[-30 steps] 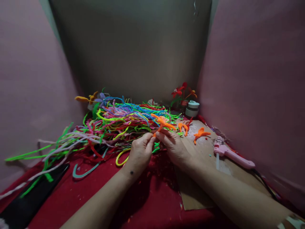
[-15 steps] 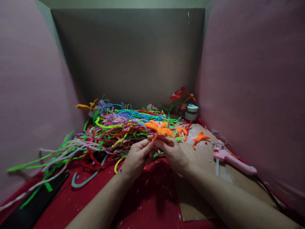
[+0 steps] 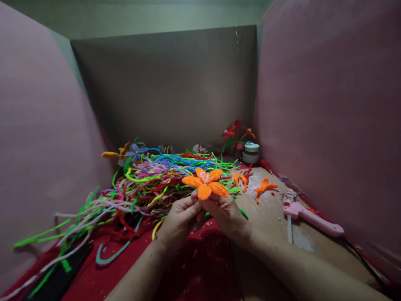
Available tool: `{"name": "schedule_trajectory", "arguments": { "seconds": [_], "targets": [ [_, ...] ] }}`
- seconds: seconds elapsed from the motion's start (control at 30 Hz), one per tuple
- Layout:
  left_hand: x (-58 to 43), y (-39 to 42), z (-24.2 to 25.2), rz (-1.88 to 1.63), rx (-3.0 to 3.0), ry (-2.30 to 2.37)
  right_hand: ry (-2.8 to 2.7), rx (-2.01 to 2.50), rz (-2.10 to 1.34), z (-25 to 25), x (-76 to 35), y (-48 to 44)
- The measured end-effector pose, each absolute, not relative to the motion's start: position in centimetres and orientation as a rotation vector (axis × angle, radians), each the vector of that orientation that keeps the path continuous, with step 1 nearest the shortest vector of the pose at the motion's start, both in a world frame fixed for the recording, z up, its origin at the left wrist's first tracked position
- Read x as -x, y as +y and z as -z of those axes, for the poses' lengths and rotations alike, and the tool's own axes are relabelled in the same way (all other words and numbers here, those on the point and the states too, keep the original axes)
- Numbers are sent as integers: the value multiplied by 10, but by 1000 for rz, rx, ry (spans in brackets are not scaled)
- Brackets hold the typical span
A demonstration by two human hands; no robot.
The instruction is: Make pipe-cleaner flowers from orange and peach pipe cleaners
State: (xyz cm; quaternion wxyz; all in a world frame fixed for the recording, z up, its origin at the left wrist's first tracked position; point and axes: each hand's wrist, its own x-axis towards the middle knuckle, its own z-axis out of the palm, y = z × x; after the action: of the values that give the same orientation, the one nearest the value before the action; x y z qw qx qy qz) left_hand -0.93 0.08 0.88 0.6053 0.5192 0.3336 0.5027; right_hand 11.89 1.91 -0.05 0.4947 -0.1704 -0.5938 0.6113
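Observation:
An orange pipe-cleaner flower (image 3: pixel 204 193) with a pale beaded-looking centre is held up in front of me, its face turned toward the camera. My left hand (image 3: pixel 181 216) and my right hand (image 3: pixel 230 217) meet just below the petals, fingers pinched together at its base. The flower's underside and most of the fingertips are hidden. Behind the hands spreads a big heap of coloured pipe cleaners (image 3: pixel 169 169). To the right, a loose orange pipe-cleaner piece (image 3: pixel 265 189) and a bent orange piece (image 3: pixel 239 181) lie on a brown board (image 3: pixel 260 225).
A pink hot glue gun (image 3: pixel 313 217) rests on the board at right, its cord trailing off. A mint-lidded jar (image 3: pixel 251 152) and red flowers (image 3: pixel 230 131) stand at the back. A black flat object (image 3: pixel 75 261) lies at left on red cloth (image 3: pixel 119 271). Pink panels flank both sides.
The flower has tilted so its open face shows toward me, where before it was seen from the side. Both hands stay together; the whole view has shifted and tipped slightly.

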Motion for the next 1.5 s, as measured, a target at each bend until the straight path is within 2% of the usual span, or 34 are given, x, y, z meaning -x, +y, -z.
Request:
{"name": "schedule_trajectory", "arguments": {
  "seconds": [0.27,0.37,0.53,0.63,0.73,0.93,1.07,1.17,1.4,1.5],
  "targets": [
    [34,5,-27,-1025,-1514,925,-1450,405,-1376,-10,-124,21],
    [47,12,-32,-1276,-1371,1022,-1526,370,-1339,-21,-131,19],
    [40,7,-40,-1622,-1428,1063,-1547,166,-1857,-24,-134,9],
    [27,-1,-44,-1593,-1683,1114,-1439,93,-2113,-15,-130,4],
    [19,-6,-42,-1605,-1919,1121,-1382,143,-2185,-5,-128,2],
    [21,-7,-26,-1640,-2081,1133,-1374,126,-2140,2,-129,6],
    [21,-8,-21,-1641,-1935,1145,-1421,87,-2184,-6,-130,8],
    [20,-9,-21,-1607,-1784,1145,-1479,74,-2087,-10,-131,11],
    [17,-15,-37,-1478,-1592,1126,-1540,138,-2060,-5,-131,14],
    [18,-14,-46,-1370,-1449,1116,-1598,177,-1899,-5,-131,15]
  ]
}}
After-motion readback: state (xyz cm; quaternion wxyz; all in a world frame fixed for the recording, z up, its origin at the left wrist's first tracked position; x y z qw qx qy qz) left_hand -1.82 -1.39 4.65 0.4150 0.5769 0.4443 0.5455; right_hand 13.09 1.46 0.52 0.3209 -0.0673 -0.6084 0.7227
